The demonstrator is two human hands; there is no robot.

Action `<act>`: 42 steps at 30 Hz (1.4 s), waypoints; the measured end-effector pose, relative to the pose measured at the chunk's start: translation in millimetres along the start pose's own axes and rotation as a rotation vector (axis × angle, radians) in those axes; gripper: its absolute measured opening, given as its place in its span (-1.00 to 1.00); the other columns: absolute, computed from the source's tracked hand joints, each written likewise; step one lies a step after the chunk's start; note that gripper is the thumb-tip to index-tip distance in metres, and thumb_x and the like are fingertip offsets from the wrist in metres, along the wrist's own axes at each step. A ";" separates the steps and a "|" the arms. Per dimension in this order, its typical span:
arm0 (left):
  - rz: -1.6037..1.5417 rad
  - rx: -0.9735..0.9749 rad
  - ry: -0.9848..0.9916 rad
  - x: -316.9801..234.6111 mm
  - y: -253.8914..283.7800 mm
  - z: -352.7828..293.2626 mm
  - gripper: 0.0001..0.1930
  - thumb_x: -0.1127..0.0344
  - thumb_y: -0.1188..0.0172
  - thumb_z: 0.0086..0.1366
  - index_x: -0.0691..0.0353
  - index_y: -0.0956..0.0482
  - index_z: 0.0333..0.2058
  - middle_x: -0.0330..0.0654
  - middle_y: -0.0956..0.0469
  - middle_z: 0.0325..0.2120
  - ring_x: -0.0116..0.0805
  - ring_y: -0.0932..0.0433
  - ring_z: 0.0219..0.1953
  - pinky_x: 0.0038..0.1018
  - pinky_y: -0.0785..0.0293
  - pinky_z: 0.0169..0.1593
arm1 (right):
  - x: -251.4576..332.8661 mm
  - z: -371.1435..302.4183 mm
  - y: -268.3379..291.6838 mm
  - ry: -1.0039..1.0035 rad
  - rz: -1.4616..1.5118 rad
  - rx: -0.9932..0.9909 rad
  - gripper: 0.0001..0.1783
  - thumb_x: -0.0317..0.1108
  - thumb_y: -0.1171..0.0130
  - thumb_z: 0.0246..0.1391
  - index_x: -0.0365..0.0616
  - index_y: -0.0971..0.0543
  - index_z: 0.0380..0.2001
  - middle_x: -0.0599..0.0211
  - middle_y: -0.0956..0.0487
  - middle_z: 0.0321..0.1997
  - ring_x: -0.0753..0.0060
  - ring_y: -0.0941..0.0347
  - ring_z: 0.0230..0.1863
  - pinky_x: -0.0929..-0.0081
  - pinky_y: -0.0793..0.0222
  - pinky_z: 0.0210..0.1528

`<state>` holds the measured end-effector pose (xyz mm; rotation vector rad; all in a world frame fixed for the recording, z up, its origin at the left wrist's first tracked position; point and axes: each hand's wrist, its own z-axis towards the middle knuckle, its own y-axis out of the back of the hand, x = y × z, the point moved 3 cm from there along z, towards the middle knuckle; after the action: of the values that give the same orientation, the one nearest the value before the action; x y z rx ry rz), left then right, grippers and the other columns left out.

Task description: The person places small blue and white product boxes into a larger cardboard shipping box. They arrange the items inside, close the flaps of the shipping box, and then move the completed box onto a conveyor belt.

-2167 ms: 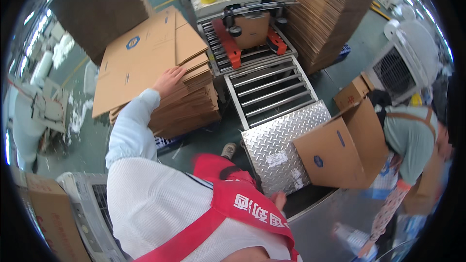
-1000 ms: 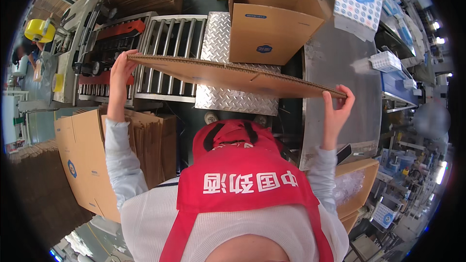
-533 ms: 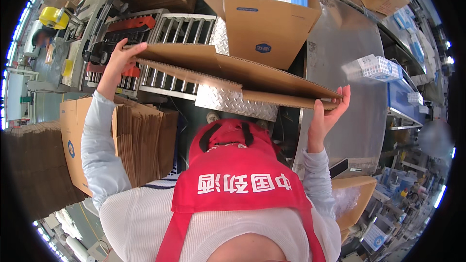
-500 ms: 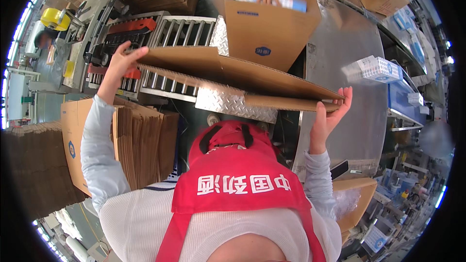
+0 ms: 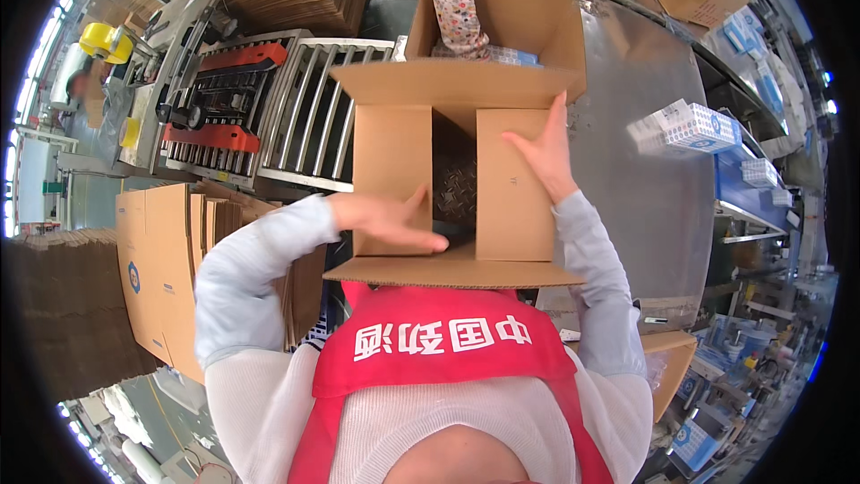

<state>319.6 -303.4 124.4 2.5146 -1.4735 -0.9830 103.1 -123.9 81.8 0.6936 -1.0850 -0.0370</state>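
In front of me stands a brown cardboard box (image 5: 515, 224), squared up. Its two short flaps are folded inward, and its long near flap (image 5: 457, 272) and far flap (image 5: 448, 82) stick outward. My left hand (image 5: 385, 220) lies over the left short flap with thumb and fingers apart. At the right short flap, my right hand (image 5: 548, 152) is spread, the thumb on the flap and the fingers reaching to the far right corner. Through the gap between the short flaps, a dark patterned metal surface shows.
Beyond it, a co-worker's sleeved arm (image 5: 459, 4) reaches into another open carton (image 5: 560, 22). A roller conveyor (image 5: 313, 112) with a taping machine runs at left. Flat cartons (image 5: 157, 269) are stacked at near left. On the right are a metal table (image 5: 640, 206) and a small patterned box (image 5: 703, 128).
The folded cardboard I held stretched between both hands has opened into a box, nearer my body. Its short flaps are now turned in. The co-worker's arm has reached deeper into the other carton.
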 end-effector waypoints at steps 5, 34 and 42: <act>0.046 -0.187 -0.248 -8.9 -28.2 -78.8 -0.09 -0.31 -0.11 0.27 0.32 -0.17 0.34 0.20 -0.09 0.35 0.15 -0.01 0.43 -0.08 0.00 0.42 | -59.0 -25.9 41.6 0.416 -0.149 0.162 -0.42 -0.81 0.11 0.02 -0.17 -0.57 0.07 0.19 -0.50 0.25 -0.04 -0.31 0.34 0.21 -0.20 0.37; -0.933 -0.614 -0.360 248.9 47.7 36.1 -0.11 -0.20 -0.16 0.29 0.03 0.03 0.43 -0.06 -0.17 0.36 -0.13 -0.21 0.35 -0.18 -0.14 0.35 | 160.0 -84.1 -312.0 -0.346 0.390 1.093 -0.27 -0.01 0.05 0.33 -0.38 -0.14 0.33 -0.21 -0.30 0.30 0.03 -0.27 0.30 0.27 -0.15 0.37; -0.601 -0.982 -0.100 261.6 45.4 7.1 -0.41 0.22 -0.26 0.25 0.24 -0.35 0.22 0.15 -0.55 0.02 0.03 -0.55 0.06 -0.28 -0.45 0.13 | 118.0 -42.0 -105.9 0.418 -0.854 0.501 -0.05 0.21 -0.21 0.05 -0.23 -0.24 0.32 -0.02 -0.10 0.47 -0.10 0.08 0.49 -0.10 0.20 0.48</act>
<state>369.4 -536.3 6.7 2.1047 -0.0597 -1.4315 226.8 -228.5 107.6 1.5078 -0.3291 -0.3453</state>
